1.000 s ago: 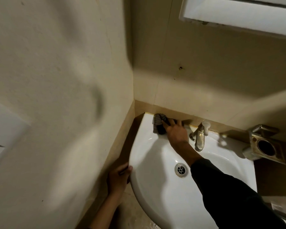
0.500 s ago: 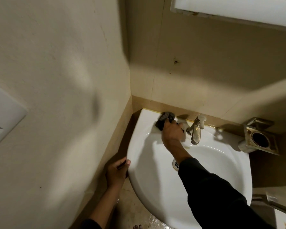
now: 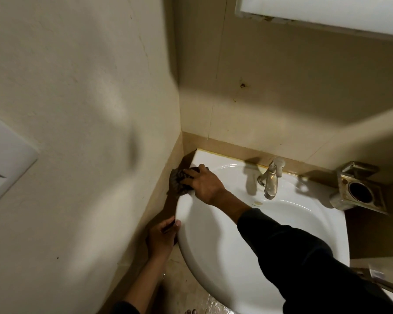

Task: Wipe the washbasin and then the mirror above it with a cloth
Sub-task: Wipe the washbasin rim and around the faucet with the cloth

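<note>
At washbasin rim, fingers half-hide cloth (bunched).

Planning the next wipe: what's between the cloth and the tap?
Head view: only the right hand and bare basin rim between cloth and tap.

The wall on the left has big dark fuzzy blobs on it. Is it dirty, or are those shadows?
Head view: the blobs on the left wall look like soft, blurred shadows with no sharp edge; another shadow runs slanting across the back wall; the tap throws a crisper shadow onto the white washbasin.
</note>
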A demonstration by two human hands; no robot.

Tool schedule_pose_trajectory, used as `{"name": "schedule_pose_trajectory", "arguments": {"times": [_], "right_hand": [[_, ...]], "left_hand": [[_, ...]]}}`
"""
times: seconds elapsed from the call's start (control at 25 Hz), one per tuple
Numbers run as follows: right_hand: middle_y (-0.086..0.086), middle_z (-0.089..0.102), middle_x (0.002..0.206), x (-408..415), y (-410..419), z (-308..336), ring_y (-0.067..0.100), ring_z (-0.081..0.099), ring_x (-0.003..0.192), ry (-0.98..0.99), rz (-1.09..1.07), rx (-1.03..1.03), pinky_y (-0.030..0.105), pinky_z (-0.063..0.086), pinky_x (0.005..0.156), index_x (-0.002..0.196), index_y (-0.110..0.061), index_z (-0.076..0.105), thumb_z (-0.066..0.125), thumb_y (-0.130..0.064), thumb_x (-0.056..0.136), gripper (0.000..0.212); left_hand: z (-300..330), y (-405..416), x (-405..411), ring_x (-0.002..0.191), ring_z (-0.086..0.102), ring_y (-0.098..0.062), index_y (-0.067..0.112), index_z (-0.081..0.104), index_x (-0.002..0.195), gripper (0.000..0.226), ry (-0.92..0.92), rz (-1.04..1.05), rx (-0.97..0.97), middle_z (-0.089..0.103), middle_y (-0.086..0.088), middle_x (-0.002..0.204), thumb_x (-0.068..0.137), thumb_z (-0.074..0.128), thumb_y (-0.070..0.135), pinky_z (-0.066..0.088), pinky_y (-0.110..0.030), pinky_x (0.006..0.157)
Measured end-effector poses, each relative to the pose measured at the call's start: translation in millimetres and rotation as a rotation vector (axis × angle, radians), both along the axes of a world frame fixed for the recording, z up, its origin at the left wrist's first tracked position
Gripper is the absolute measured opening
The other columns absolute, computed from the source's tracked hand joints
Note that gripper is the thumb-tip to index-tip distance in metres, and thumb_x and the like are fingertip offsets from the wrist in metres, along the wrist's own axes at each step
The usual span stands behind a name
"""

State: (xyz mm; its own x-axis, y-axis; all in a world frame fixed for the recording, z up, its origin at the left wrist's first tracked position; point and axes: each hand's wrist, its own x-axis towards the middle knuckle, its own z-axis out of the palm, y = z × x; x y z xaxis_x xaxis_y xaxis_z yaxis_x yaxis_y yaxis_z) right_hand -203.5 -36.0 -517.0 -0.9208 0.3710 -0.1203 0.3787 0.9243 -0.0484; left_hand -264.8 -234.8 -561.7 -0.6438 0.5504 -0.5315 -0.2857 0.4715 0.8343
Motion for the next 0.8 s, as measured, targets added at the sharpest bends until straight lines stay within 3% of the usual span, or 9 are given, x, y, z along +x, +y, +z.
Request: {"name": "schedule_pose_trajectory", "arguments": {"times": [0.12,0.32,0.48,0.64,0.72,0.8], "right_hand": [[0.009,0.056,0.138,23.6,26.9,-5.4,0.040,0.056,0.101,0.040,0.099,0.035,0.039,0.050,0.083,0.129,-0.022,0.064,0.070,0.000,0.074,0.060],[0.006,0.036,0.152,63.8,50.7,0.1,0.036,0.040,0.122,-0.081,-0.395,0.054,0.039,0.043,0.095,0.150,-0.031,0.034,0.048,-0.013,0.095,0.060],[0.015,0.042,0.143,69.5,36.3,-2.0,0.039,0.046,0.120,-0.161,-0.660,0.158,0.041,0.048,0.090,0.150,-0.022,0.030,0.047,-0.011,0.097,0.057],[0.016,0.053,0.131,47.6,22.8,0.8,0.034,0.050,0.116,-0.134,-0.925,0.034,0.039,0.045,0.092,0.138,-0.016,0.043,0.043,-0.014,0.098,0.040],[0.013,0.055,0.129,31.0,16.3,0.9,0.034,0.049,0.114,-0.020,-0.925,-0.079,0.041,0.047,0.088,0.132,-0.020,0.052,0.044,-0.013,0.095,0.038],[0.010,0.049,0.137,15.6,0.4,0.8,0.035,0.044,0.118,0.004,-0.745,-0.100,0.043,0.047,0.089,0.135,-0.023,0.051,0.048,-0.012,0.093,0.043]], "left_hand": [[-0.1,0.5,0.2,0.096,0.067,-0.021,0.013,0.065,0.119,0.035,-0.015,0.022,-0.010,0.070,-0.006,0.109,0.085,0.068,0.021,0.059,-0.040,0.080],[-1.0,3.5,0.0,0.095,0.065,-0.023,0.009,0.065,0.119,0.035,-0.015,0.040,-0.017,0.069,-0.010,0.109,0.085,0.068,0.017,0.057,-0.037,0.077],[-1.7,3.0,0.4,0.093,0.065,-0.020,0.009,0.065,0.118,0.035,-0.023,0.045,-0.009,0.069,-0.009,0.109,0.085,0.069,0.015,0.057,-0.032,0.071],[0.0,2.6,1.1,0.099,0.064,-0.022,0.008,0.064,0.120,0.037,-0.034,0.033,-0.009,0.068,-0.010,0.114,0.085,0.069,0.017,0.055,-0.031,0.070],[3.2,1.8,1.0,0.101,0.063,-0.023,0.008,0.063,0.121,0.037,-0.069,0.029,-0.015,0.066,-0.010,0.117,0.086,0.067,0.018,0.055,-0.031,0.072],[8.1,-0.2,0.8,0.098,0.065,-0.020,0.012,0.066,0.118,0.030,-0.099,0.034,-0.014,0.067,-0.008,0.117,0.091,0.061,0.024,0.054,-0.030,0.072]]}}
